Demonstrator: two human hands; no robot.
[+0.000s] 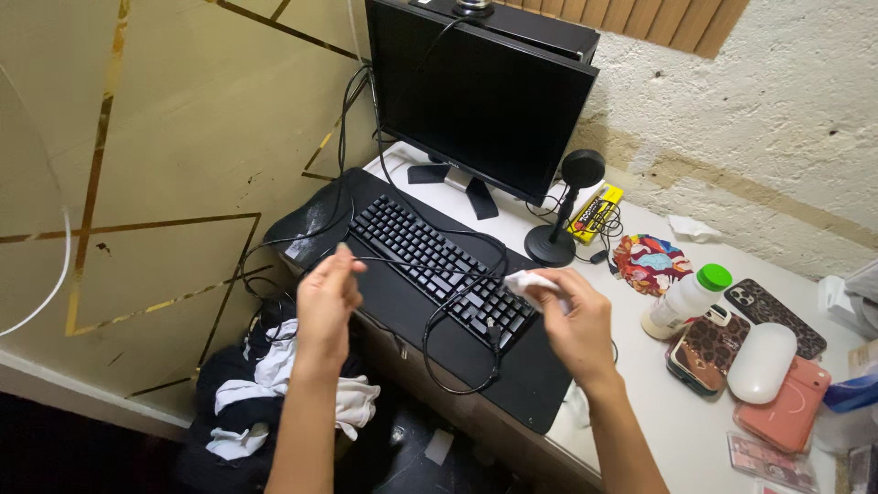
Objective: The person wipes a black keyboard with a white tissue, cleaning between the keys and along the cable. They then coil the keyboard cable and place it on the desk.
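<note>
My left hand [327,297] pinches a thin black cable [430,267] that runs across the black keyboard [437,268], lifting it near the keyboard's left end. Over the keyboard's right end, my right hand [574,325] is closed on a crumpled white tissue [528,283]. The keyboard lies on a black desk mat [402,306]. Behind it stands a dark monitor [480,96].
A black round-base microphone stand [558,229] sits right of the monitor. On the white desk [658,402] lie a white bottle with a green cap [688,297], phone cases [773,313], a white oval case [761,362] and a pink camera [786,407]. Clothes [265,402] are piled on the floor.
</note>
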